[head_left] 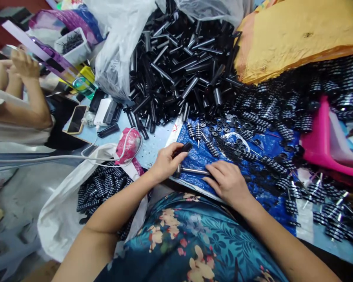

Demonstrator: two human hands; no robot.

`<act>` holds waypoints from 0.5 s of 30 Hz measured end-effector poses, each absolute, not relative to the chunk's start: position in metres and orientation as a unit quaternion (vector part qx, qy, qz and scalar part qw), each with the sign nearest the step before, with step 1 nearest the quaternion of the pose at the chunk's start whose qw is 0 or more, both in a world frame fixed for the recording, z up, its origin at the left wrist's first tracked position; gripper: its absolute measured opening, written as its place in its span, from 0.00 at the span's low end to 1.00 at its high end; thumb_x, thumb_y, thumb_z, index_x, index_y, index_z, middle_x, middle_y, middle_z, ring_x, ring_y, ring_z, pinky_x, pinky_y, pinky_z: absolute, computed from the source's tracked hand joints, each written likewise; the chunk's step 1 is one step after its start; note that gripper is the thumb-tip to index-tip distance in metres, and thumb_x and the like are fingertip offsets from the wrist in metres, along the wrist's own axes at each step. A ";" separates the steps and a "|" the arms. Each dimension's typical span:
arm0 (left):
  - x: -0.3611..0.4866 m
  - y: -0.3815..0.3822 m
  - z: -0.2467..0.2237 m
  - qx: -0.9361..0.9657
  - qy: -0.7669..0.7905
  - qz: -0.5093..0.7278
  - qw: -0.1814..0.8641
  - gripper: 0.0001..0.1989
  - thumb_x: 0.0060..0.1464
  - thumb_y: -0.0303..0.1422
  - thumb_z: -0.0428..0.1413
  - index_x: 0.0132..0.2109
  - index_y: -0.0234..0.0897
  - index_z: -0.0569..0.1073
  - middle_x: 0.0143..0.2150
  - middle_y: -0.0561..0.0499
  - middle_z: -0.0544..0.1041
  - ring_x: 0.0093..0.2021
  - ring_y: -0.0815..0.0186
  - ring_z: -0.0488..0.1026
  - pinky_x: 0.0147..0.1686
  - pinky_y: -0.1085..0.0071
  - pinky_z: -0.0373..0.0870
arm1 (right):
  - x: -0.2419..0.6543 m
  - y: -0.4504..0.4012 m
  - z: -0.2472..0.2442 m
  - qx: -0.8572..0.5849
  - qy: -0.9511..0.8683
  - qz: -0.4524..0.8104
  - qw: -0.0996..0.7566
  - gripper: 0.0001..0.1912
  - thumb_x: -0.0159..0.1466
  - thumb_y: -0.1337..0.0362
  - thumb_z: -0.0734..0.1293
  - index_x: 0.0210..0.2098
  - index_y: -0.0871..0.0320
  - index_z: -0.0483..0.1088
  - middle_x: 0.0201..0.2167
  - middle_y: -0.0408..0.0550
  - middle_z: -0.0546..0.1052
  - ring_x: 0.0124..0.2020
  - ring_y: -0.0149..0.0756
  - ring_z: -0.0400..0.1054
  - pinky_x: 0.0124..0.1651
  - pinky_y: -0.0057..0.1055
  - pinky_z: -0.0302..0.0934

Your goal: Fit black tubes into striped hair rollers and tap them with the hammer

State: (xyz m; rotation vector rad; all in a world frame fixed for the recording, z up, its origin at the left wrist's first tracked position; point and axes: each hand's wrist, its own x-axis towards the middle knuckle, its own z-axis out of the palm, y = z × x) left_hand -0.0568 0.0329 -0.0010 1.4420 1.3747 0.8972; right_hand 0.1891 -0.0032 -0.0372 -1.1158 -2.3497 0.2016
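My left hand (167, 161) is closed around a dark cylindrical piece (187, 147), thumb and fingers pinching it near the table's front edge. The fingers partly cover this piece. To the right, my right hand (227, 181) grips a hammer (194, 170) with a silver shaft. The hammer lies low over the blue plastic sheet (194, 181), its head just below my left hand. Beyond both hands lie black-and-white patterned rollers (198, 132), some with metal pins, and small black discs (220, 127).
A large heap of glossy black tubes (188, 66) rises at the back. Patterned rollers (270, 105) crowd the right, near a pink bin (317, 141). A white sack (54, 219) holds more at left. A white cable (61, 159) crosses there; another person's arm (32, 100) is beyond.
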 end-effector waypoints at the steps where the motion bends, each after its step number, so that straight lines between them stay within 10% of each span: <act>1: -0.068 0.038 -0.001 0.634 0.579 0.320 0.401 0.09 0.57 0.37 0.61 0.43 0.37 0.77 0.38 0.49 0.78 0.40 0.63 0.73 0.44 0.66 0.68 | 0.192 -0.005 -0.038 -0.412 -0.878 0.062 0.237 0.16 0.68 0.60 0.67 0.54 0.57 0.71 0.44 0.54 0.79 0.45 0.46 0.74 0.48 0.42 0.68; 9: -0.095 0.058 -0.010 0.669 0.592 0.161 0.419 0.13 0.49 0.41 0.66 0.33 0.36 0.75 0.24 0.57 0.66 0.26 0.70 0.61 0.28 0.71 0.53 | 0.187 0.013 -0.016 -0.438 -0.834 0.047 0.332 0.09 0.70 0.69 0.61 0.48 0.57 0.69 0.33 0.48 0.76 0.32 0.36 0.71 0.38 0.31 0.65; 15: -0.092 0.062 -0.012 0.663 0.591 0.160 0.431 0.13 0.48 0.39 0.66 0.32 0.36 0.72 0.23 0.58 0.66 0.26 0.70 0.60 0.29 0.71 0.51 | 0.174 0.023 -0.017 -0.435 -0.866 0.055 0.241 0.07 0.71 0.66 0.61 0.43 0.57 0.71 0.31 0.47 0.75 0.30 0.35 0.70 0.35 0.31 0.63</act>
